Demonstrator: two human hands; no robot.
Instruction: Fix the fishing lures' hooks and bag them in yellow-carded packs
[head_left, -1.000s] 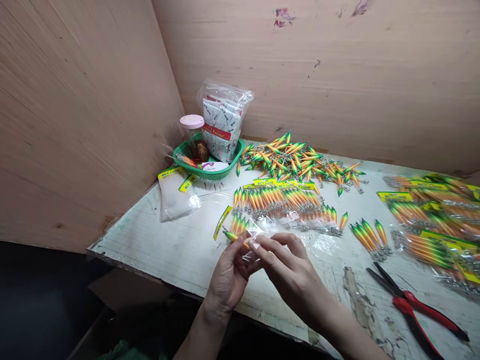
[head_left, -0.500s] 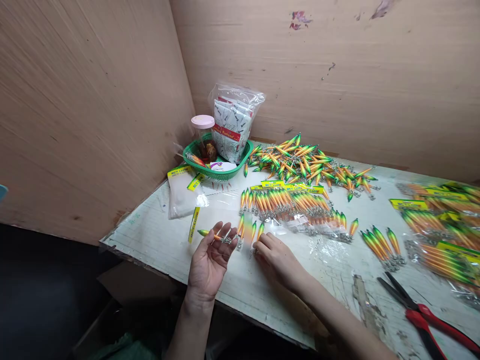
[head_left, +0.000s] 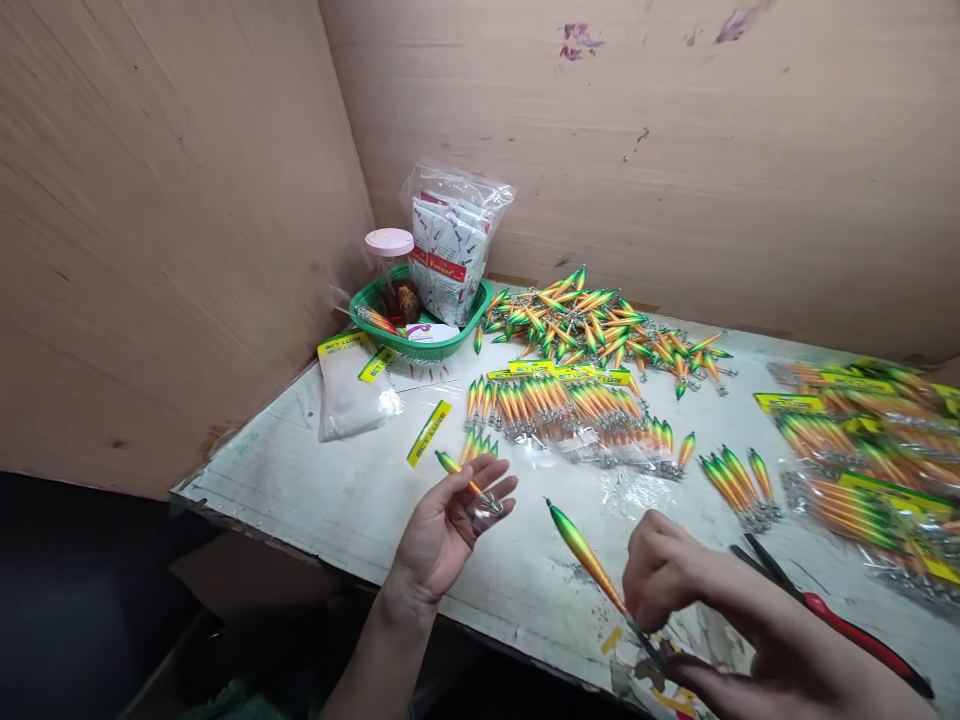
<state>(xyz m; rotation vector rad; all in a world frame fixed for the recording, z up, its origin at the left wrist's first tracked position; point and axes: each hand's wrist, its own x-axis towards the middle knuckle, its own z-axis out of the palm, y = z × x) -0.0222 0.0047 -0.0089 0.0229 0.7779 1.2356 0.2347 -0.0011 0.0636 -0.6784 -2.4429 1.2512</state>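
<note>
My left hand is palm up, with a green-and-orange fishing lure held between thumb and fingers. Its hooks lie over the fingertips. Just behind, several lures stand in a row beside a yellow "BCT LURE" header card; the clear bag around them is hard to make out. My right hand, closed and raised near the table's front edge, grips a second lure by its hook end. That lure's green tip points up and left. The fingers partly hide its hooks.
A green basket holds a lidded jar and a bag of packets. Behind are a lure pile and bagged lures. Empty bags lie left. At right are loose lures, packed lures and red-handled scissors.
My right hand has moved right and nearer to me, lifting a lure off the row. My left hand has shifted slightly right with its lure. The yellow header card is now tilted.
</note>
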